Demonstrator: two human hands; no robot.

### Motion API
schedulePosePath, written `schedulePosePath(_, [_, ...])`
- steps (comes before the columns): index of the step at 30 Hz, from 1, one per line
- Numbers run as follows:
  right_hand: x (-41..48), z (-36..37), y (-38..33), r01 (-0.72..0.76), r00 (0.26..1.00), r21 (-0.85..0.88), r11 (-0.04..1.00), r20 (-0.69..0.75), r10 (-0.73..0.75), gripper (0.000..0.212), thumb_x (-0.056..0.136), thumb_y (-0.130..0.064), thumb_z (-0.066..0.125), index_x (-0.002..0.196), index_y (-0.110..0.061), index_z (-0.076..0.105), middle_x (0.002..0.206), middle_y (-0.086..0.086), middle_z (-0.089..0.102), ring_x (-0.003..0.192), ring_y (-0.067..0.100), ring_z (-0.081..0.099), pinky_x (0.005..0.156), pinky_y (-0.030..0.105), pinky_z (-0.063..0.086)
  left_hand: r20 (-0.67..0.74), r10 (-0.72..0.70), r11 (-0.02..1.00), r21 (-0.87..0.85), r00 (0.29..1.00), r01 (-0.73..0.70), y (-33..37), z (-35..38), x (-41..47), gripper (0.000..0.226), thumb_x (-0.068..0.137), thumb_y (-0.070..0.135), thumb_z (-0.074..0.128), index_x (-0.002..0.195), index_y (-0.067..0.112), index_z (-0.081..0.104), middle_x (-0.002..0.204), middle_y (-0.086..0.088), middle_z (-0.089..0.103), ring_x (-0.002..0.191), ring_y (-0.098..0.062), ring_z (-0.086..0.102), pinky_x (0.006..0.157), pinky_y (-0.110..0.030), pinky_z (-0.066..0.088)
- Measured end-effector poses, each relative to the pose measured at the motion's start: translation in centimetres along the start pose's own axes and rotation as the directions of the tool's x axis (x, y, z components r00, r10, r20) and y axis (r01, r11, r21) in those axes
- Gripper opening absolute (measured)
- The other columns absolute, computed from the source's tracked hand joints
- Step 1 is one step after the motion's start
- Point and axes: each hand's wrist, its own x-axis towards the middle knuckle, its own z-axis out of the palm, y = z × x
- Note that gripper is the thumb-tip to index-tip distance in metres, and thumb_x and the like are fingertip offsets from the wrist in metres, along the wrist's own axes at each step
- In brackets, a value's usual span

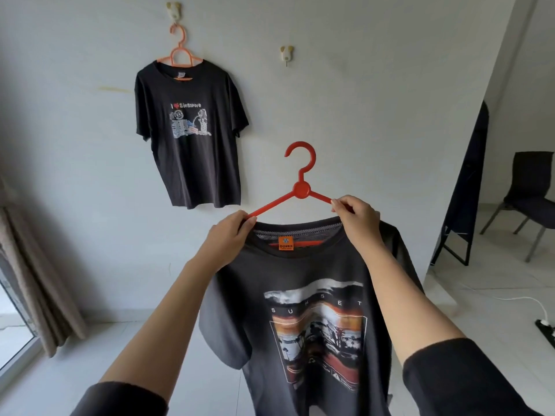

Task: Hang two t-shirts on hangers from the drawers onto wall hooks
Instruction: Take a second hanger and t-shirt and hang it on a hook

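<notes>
The person held a dark "Sunset" print t-shirt (312, 310) up at arm's length on a red hanger (301, 189). The left hand (223, 238) had its fingers (247, 222) pinched on the hanger's left arm at the collar; the right hand (357, 216) pinched the right arm the same way. The hanger's hook stood upright and free, curling open to the left.

To my eye, the job was to lift it level and slip that curl over the empty wall hook (286, 55), straight above and well apart. Keeping both arms even would stop the shirt sliding off.

Further left, the Singapore t-shirt (189, 130) hung on an orange hanger (181, 52) from the other wall hook (174, 10), clear of the path. A black chair (531, 193) and a power strip (548, 328) on the floor lay off to the right, out of the way.
</notes>
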Motion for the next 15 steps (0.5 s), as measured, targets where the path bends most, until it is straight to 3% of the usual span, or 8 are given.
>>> schedulePosePath(3, [0.7, 0.0, -0.7, 0.057, 0.998, -0.004, 0.998, -0.039, -0.057, 0.028, 0.093, -0.032, 0.053, 0.078, -0.012, 0.065, 0.073, -0.005, 0.065, 0.078, 0.019, 0.06, 0.099, 0.049, 0.038, -0.058, -0.035, 0.999, 0.022, 0.998, 0.036, 0.5, 0.4, 0.1, 0.032, 0.097, 0.044, 0.04, 0.091, 0.015, 0.054, 0.075, 0.005, 0.054, 0.072, -0.019, 0.055, 0.068, -0.032, 0.04])
schedulePosePath(6, [0.9, 0.6, -1.3, 0.122, 0.988, -0.043, 0.992, -0.094, -0.126, 0.028, 0.092, -0.032, 0.054, 0.08, -0.011, 0.068, 0.077, -0.002, 0.069, 0.076, 0.019, 0.061, 0.094, 0.046, 0.042, -0.095, -0.091, 0.995, 0.039, 0.991, 0.095, 1.2, 0.5, 0.5, 0.039, 0.092, 0.054, 0.043, 0.088, 0.017, 0.053, 0.074, 0.005, 0.056, 0.068, -0.015, 0.055, 0.074, -0.037, 0.047])
schedulePosePath(11, [0.4, 1.4, -0.9, 0.194, 0.966, -0.089, 0.977, -0.156, -0.206, 0.027, 0.091, -0.035, 0.054, 0.081, -0.014, 0.068, 0.078, -0.002, 0.071, 0.076, 0.021, 0.062, 0.088, 0.046, 0.044, -0.199, -0.066, 0.998, -0.025, 0.978, 0.062, 0.5, 0.4, 0.6, 0.033, 0.095, 0.044, 0.046, 0.086, 0.013, 0.055, 0.069, 0.005, 0.055, 0.066, -0.019, 0.055, 0.077, -0.047, 0.051])
schedulePosePath(15, [-0.4, 2.1, -0.6, 0.183, 0.963, -0.174, 0.967, -0.165, -0.212, 0.026, 0.092, -0.038, 0.052, 0.085, -0.019, 0.067, 0.083, -0.005, 0.07, 0.082, 0.02, 0.061, 0.086, 0.04, 0.037, -0.291, -0.073, 0.996, -0.074, 0.954, 0.054, 0.2, 0.0, 0.1, 0.03, 0.094, 0.043, 0.049, 0.082, 0.016, 0.054, 0.066, 0.009, 0.052, 0.067, -0.016, 0.053, 0.084, -0.044, 0.047])
